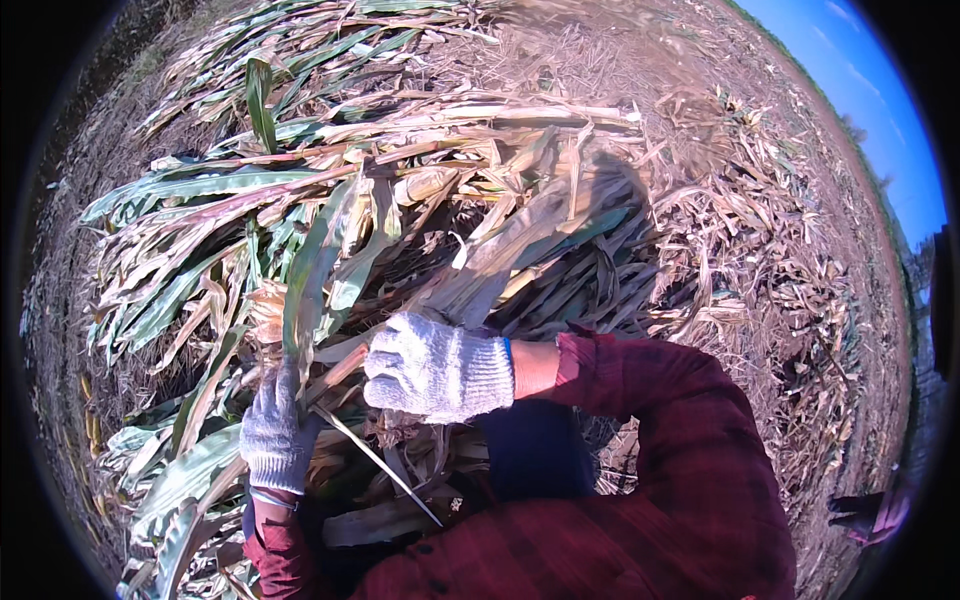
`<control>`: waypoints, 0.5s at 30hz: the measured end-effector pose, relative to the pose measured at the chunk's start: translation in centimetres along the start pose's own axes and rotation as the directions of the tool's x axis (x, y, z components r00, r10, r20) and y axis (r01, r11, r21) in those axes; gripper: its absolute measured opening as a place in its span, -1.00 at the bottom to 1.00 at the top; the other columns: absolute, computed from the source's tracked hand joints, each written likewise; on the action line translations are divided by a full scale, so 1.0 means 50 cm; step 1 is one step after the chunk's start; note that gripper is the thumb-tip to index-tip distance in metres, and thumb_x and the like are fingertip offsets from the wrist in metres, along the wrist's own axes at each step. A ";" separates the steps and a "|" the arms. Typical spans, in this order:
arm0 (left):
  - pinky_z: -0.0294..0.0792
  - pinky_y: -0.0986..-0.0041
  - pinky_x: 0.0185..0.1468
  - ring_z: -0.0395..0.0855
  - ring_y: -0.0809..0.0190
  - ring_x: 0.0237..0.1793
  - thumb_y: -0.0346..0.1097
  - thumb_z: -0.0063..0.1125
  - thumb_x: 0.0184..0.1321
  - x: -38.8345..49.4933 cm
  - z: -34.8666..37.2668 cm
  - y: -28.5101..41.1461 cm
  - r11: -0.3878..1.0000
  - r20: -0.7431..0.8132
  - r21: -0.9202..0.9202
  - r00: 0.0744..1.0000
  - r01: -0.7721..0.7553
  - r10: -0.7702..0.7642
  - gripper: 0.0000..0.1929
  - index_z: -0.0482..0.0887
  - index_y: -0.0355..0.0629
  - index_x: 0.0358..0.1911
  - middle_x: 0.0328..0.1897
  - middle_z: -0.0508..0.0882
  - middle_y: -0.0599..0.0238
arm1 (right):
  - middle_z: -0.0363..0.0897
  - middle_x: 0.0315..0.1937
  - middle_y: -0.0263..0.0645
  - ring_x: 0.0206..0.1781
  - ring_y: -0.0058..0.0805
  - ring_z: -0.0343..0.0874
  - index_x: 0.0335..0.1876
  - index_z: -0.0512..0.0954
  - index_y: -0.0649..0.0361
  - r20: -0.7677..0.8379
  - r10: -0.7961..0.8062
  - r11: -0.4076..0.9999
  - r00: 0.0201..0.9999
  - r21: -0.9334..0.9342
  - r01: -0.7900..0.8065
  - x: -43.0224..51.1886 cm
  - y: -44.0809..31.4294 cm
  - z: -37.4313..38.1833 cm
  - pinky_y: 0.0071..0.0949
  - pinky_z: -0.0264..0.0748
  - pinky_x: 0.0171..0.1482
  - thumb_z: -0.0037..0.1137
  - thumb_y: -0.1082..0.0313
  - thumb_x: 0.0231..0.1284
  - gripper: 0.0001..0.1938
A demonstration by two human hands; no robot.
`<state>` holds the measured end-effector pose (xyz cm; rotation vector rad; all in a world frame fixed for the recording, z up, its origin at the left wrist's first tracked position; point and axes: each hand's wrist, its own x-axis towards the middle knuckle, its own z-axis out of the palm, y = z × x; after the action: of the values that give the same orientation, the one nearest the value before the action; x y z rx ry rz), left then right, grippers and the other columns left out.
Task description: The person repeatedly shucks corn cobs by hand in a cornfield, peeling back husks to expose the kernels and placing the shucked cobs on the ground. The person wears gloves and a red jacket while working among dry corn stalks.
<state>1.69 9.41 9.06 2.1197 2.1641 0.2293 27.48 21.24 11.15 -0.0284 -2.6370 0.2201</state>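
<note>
My left hand (279, 431), in a white knit glove, is closed around a corn stalk (339, 373) and its leaves at the lower left. Just above its fingers are an ear in pale dry husk (268, 313) and a long green leaf (304, 289). My right hand (435, 369), gloved the same way, is curled into a fist at the upper end of that stalk; its palm side is hidden. Broad dry leaves (480, 274) rise behind the right fist. A thin pale stick (382, 459) slants from beside the left hand toward my lap.
Cut corn stalks (525, 112) with green and dry leaves lie heaped in front of me. Loose dry husks (750, 217) cover the soil on the right. Several yellow ears (92, 427) lie at the far left. Pink and dark cloth (874, 517) shows at the right rim.
</note>
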 end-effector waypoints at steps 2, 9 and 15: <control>0.53 0.14 -0.21 0.70 -0.07 -0.25 -0.22 0.26 0.05 -0.012 -0.005 0.015 0.996 0.230 0.086 0.973 0.016 -0.035 -0.49 0.53 0.03 0.16 -0.19 0.69 0.10 | 0.49 -0.37 -0.27 -0.19 -0.26 0.54 -0.33 0.48 0.07 -0.032 -0.010 0.999 0.999 0.030 0.011 0.022 -0.066 -0.020 -0.21 0.41 -0.08 0.14 0.20 -0.07 -0.79; 0.50 0.16 -0.23 0.67 -0.05 -0.36 -0.36 0.21 0.04 -0.133 -0.083 0.042 0.972 -0.061 -0.034 0.971 -0.233 0.231 -0.66 0.66 0.02 -0.04 -0.40 0.68 0.17 | 0.54 -0.35 -0.28 -0.19 -0.28 0.55 -0.27 0.52 0.05 -0.133 -0.073 0.997 0.988 -0.039 0.069 0.039 -0.222 -0.095 -0.20 0.37 -0.13 0.17 0.15 -0.09 -0.74; 0.49 0.15 -0.27 0.66 -0.06 -0.36 -0.17 0.24 0.08 -0.184 -0.100 0.037 0.959 0.007 0.032 0.959 -0.282 0.282 -0.71 0.67 0.06 -0.09 -0.40 0.69 0.15 | 0.50 -0.26 -0.25 -0.09 -0.26 0.54 -0.14 0.48 0.04 -0.142 0.032 0.995 0.989 -0.086 -0.045 0.048 -0.299 -0.101 -0.18 0.37 0.01 0.16 0.09 -0.02 -0.66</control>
<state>2.83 0.07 14.01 2.4413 1.8684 0.2136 28.05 7.40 19.05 -0.1204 -2.5054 0.1087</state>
